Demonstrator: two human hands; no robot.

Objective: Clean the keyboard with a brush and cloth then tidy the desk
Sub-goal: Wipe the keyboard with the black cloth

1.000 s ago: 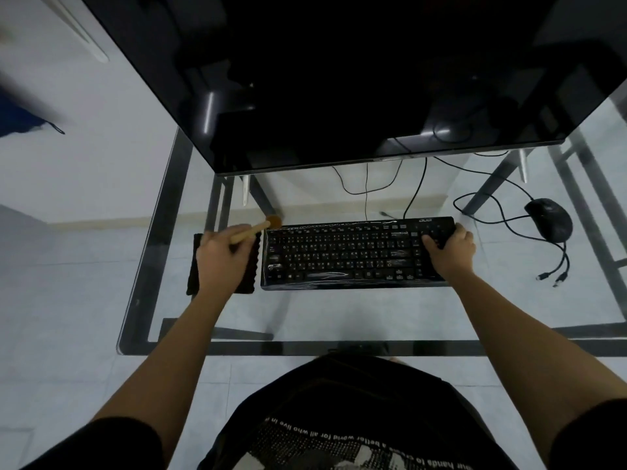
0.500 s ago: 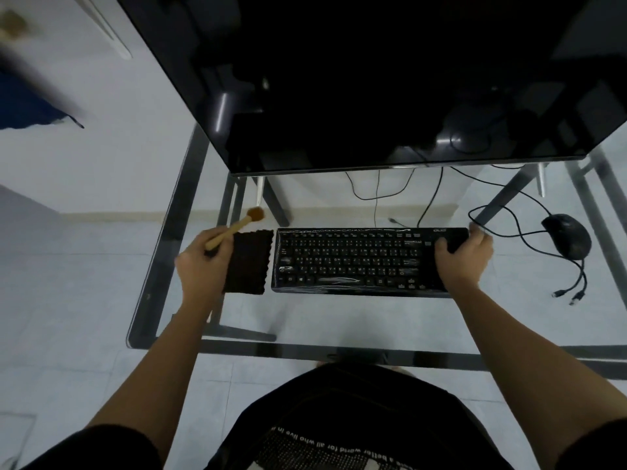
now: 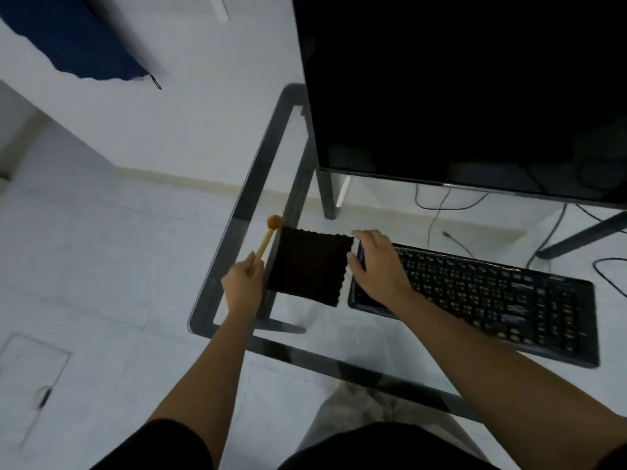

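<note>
Now, the dark monitor (image 3: 475, 89) stands behind the keyboard (image 3: 492, 300), which lies flat on the glass bench (image 3: 237, 208). The black cloth (image 3: 310, 266) lies just left of the keyboard, almost touching its left end.

My right hand (image 3: 376, 266) rests on the left end of the keyboard, the fingers a little bent over the far corner and the thumb at the side edge. I cannot tell if it really grips or only presses. My left hand (image 3: 242, 283), further left of the keyboard and beyond the cloth, is closed around the wooden handle of the brush (image 3: 266, 239), with the bristle head pointing away from me.

I judge that the brushing step is in hand. To do it well, I should keep the keyboard steady with the right hand, bring the brush over the keys, and sweep along the rows with light strokes toward one edge, so the dust does not fall back between the keys.

The key letters are too blurred to read, and I see no brand.
</note>
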